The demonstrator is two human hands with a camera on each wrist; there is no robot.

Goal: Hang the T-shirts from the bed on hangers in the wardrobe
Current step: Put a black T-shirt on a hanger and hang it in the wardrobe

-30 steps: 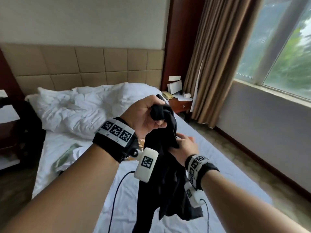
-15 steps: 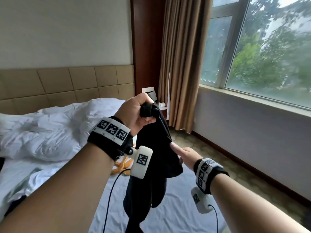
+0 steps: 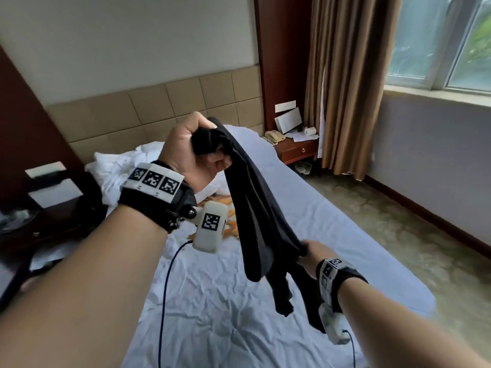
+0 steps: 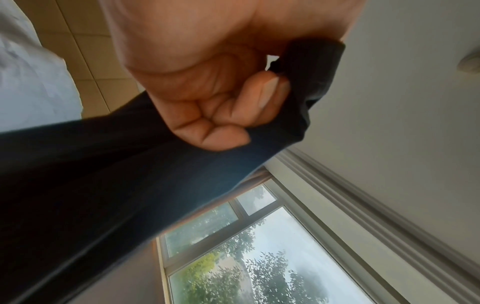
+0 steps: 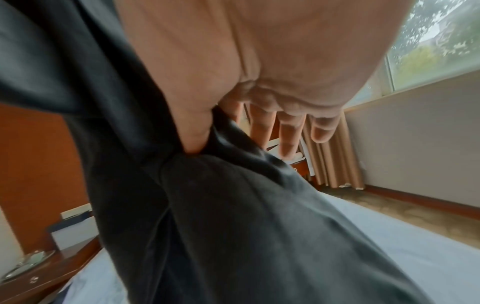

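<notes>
A black T-shirt (image 3: 255,208) hangs in the air above the bed (image 3: 305,208). My left hand (image 3: 204,155) is raised and grips its bunched top end in a fist; the left wrist view shows the fingers (image 4: 223,131) curled round the dark cloth (image 4: 103,174). My right hand (image 3: 305,251) is lower and to the right. It pinches a fold of the shirt (image 5: 233,205) under the thumb (image 5: 192,131), and its other fingers stay straight. The shirt's loose end dangles below the right hand. No wardrobe is in view.
A crumpled white duvet (image 3: 117,166) lies at the head of the bed, and orange items (image 3: 225,205) lie on the sheet behind the shirt. A nightstand with a phone (image 3: 273,135) stands by the brown curtain (image 3: 345,75). Dark furniture (image 3: 53,208) is on the left; carpet floor (image 3: 385,221) runs on the right.
My right hand has slid down the shirt and now pinches it lower, pulling the cloth out to the right. My left hand keeps its grip on the top. My view has swung back left.
</notes>
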